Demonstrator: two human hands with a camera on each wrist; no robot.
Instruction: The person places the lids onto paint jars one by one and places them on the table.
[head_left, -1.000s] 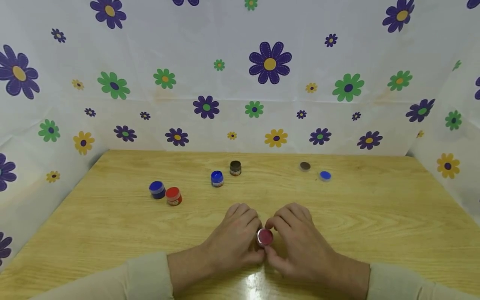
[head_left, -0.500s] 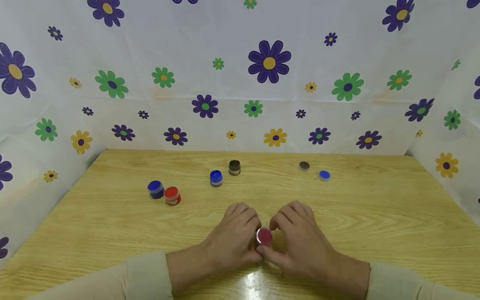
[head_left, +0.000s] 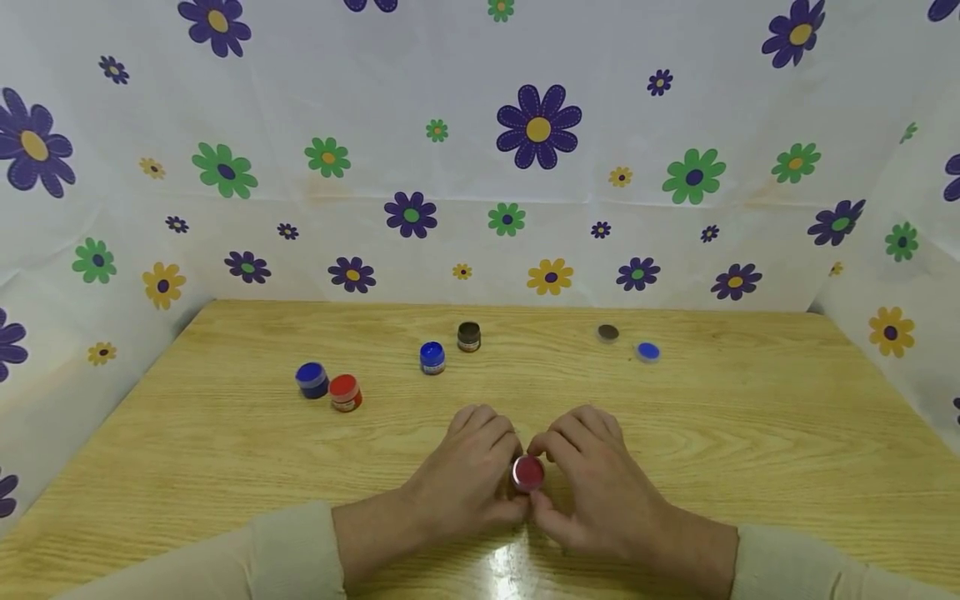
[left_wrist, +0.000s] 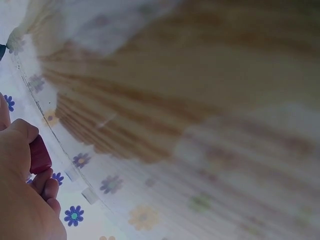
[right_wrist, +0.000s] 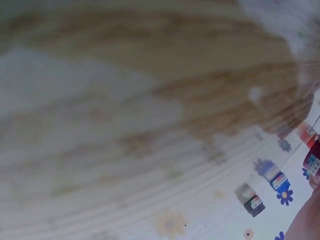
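Note:
Between both hands, near the front of the table, is a small dark red paint jar (head_left: pixel 528 473) with its lid on. My left hand (head_left: pixel 468 475) grips the jar from the left, fingers round its far side and thumb at the near side. The jar (left_wrist: pixel 40 154) also shows between thumb and fingers in the left wrist view. My right hand (head_left: pixel 596 483) pinches the lid's right edge between index finger and thumb. Part of the labelled jar (right_wrist: pixel 313 161) appears at the edge of the right wrist view, beside the right hand (right_wrist: pixel 306 220).
Further back stand an uncapped blue jar (head_left: pixel 432 358) and a dark jar (head_left: pixel 468 337). Lidded dark blue (head_left: pixel 312 380) and red (head_left: pixel 346 392) jars sit left. A dark lid (head_left: pixel 608 333) and a blue lid (head_left: pixel 648 352) lie right. Flowered cloth (head_left: pixel 300 83) surrounds the wooden table.
My right thumb and index finger first turned round the lid, the thumb going left, then came back to its right edge. The left hand has kept its grip, and the other jars have not moved.

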